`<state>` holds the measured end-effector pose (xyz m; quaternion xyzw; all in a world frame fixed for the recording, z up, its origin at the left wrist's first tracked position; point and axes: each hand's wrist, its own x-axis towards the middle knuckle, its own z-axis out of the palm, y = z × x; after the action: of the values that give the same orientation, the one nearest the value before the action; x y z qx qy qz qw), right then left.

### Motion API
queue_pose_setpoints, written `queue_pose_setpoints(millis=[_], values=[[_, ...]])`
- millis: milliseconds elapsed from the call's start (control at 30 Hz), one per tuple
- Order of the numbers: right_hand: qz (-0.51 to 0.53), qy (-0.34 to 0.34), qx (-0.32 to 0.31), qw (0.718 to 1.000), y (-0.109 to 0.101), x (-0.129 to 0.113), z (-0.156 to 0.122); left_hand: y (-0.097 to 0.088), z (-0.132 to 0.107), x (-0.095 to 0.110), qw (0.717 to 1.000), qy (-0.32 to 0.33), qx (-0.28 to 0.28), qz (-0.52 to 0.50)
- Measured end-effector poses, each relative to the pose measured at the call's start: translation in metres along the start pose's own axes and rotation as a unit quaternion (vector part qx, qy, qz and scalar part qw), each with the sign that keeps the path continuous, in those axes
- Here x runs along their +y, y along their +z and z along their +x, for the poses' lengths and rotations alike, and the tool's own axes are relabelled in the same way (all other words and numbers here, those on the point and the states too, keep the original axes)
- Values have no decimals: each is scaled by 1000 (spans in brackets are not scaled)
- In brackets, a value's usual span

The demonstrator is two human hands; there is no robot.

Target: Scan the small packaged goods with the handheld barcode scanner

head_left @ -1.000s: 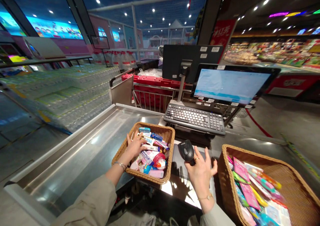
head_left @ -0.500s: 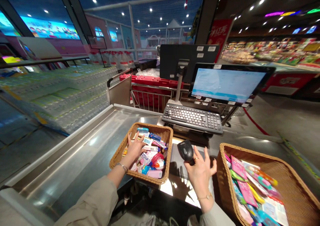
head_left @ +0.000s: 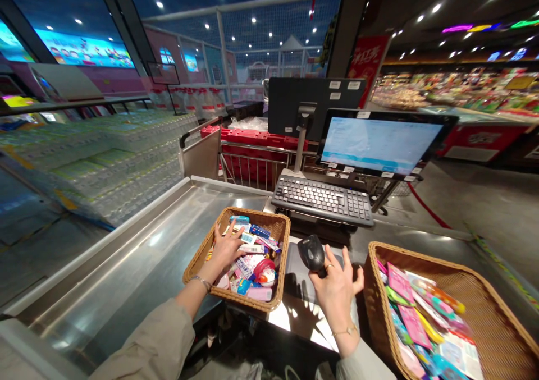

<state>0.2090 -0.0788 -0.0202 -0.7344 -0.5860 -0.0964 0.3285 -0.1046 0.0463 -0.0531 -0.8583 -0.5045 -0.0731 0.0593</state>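
My left hand is inside the left wicker basket, its fingers spread over a heap of small packaged goods. Under and beside the fingertips lie a white-and-blue pack and a long slim box. Also in the heap are a red-and-white round container and a pink pack. My right hand grips a black barcode scanner between thumb and index finger, the other fingers raised and apart. The scanner's head is above the counter, right of the left basket; its handle is mostly hidden by the hand.
A larger wicker basket with bright packets stands to the right. Behind the scanner are a keyboard and a lit monitor. The metal counter has a raised edge on the left. A trolley stands beyond.
Both hands keep nearly the same pose and place. The whole view has shifted very slightly.
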Motion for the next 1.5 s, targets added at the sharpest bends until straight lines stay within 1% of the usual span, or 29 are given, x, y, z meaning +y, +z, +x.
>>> queue_pose_setpoints(millis=[267,467,600,800,1000,1267,1500], values=[[1,-22,8,1000,8,-4,2,-11,-5,-11,1000,5,17,-12],[2,-42,5,999,14,-6,2,-21,-6,-9,998,-5,64,-10],[4,-49,3,999,12,-11,4,-26,0,1,995,-19,98,-15],[14,-53,9,998,10,-14,6,-36,13,25,989,-29,141,-20],[12,-54,10,998,9,-11,6,-46,23,44,986,-34,163,-23],[19,-66,-2,998,6,-13,5,-36,34,60,982,-46,181,-32],[29,-72,-4,997,4,-15,5,-34,37,69,978,-60,199,-35]])
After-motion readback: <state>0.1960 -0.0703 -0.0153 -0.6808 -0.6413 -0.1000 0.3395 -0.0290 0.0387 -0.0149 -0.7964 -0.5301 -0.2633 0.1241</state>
